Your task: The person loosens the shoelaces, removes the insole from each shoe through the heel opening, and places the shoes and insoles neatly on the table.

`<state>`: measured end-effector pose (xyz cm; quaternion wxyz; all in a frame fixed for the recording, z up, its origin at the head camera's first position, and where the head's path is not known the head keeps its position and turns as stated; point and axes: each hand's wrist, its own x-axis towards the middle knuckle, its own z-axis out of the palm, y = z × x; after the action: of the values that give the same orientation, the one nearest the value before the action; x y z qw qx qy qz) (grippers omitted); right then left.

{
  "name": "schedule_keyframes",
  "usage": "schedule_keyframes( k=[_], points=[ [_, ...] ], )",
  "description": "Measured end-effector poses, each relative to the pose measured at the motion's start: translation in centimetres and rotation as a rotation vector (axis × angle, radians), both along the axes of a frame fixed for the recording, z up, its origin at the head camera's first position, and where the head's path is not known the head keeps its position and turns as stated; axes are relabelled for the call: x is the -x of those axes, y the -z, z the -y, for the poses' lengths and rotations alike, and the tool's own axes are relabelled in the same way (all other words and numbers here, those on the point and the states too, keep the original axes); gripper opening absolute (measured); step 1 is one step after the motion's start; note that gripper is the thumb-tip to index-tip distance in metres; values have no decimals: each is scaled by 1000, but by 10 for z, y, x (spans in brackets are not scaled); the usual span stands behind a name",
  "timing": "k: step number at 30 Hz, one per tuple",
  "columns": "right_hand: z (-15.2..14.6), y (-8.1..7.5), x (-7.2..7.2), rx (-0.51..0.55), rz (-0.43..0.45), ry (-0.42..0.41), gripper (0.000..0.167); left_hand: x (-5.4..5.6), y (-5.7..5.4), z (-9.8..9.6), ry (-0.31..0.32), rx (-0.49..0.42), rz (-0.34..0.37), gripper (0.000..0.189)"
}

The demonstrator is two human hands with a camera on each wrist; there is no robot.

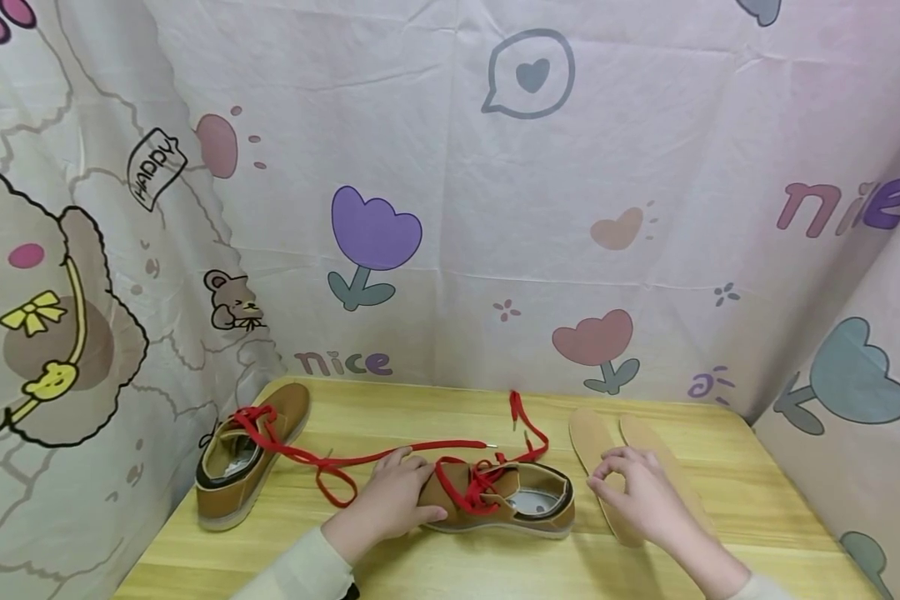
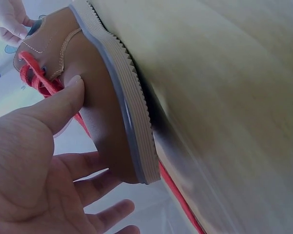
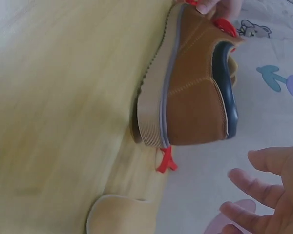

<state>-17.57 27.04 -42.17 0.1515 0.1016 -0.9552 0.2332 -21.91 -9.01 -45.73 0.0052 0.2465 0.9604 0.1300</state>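
A brown shoe (image 1: 521, 518) with red laces (image 1: 474, 498) lies on its sole, toe to the left, heel to the right. My left hand (image 1: 393, 497) grips its toe, thumb on the near side and fingers around the far side, as the left wrist view shows. To the right of the heel hovers my right hand (image 1: 645, 493), its fingers loosely bent and holding nothing. It overlaps two tan insoles (image 1: 591, 433) that lie side by side. In the right wrist view, its fingers (image 3: 256, 187) are spread apart, away from the shoe's heel (image 3: 193, 114).
A second brown shoe (image 1: 228, 502) stands at the table's left edge, its long red lace (image 1: 390, 454) trailing right behind the first shoe. Another red lace end (image 1: 540, 440) curls behind the heel. Printed cloth (image 1: 450, 208) hangs around the wooden table (image 1: 420, 408).
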Motion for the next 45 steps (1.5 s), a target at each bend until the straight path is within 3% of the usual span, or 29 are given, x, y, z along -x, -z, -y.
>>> schedule_keyframes(
  k=[14,26,32,38,45],
  points=[
    [19,10,3,29,22,-19,8,0,5,4,23,-44,-3,73],
    [25,16,2,68,126,-27,12,8,12,8,53,-69,-10,74],
    [27,16,1,37,145,-39,16,18,13,10,45,-85,-16,71],
    [33,13,-5,3,168,-46,24,38,15,10,37,-105,-40,69],
    [43,14,-12,-55,121,-54,31,55,18,9,24,-132,-81,64]
  ],
)
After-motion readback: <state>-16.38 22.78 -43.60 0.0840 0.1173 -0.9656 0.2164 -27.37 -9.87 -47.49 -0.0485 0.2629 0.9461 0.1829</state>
